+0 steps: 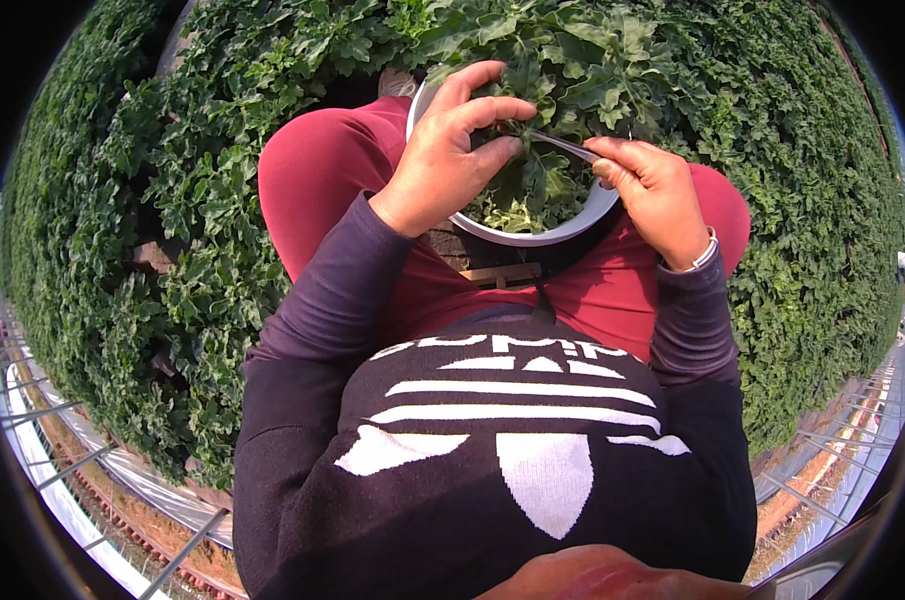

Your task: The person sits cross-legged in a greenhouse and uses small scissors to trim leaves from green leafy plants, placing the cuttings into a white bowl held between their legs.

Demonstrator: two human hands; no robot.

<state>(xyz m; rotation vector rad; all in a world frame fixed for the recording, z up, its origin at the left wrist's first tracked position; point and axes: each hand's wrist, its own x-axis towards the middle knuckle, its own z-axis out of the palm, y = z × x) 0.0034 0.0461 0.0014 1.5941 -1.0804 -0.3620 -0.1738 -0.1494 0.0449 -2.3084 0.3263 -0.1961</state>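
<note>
Metal tweezers (565, 145) are pinched between the thumb and fingers of my right hand (651, 187), their tips pointing left at a leafy plant stem. Close to those tips, my left hand (452, 142) curls its thumb and fingers around a leafy green shoot (531, 154); its fingertips partly cover the grip. Both hands are over a white round bucket (531, 238) set between my knees. Small pale green cuttings (516, 217) lie inside the bucket, and larger lobed leaves (602, 75) hang over its far side, hiding that part of the rim.
Dense beds of leafy green plants (805, 187) spread on both sides and ahead. A wooden piece (501, 274) lies low between my legs, under the bucket's near side. Metal frame bars (186, 551) and plastic sheeting (70, 540) show at the lower left edge.
</note>
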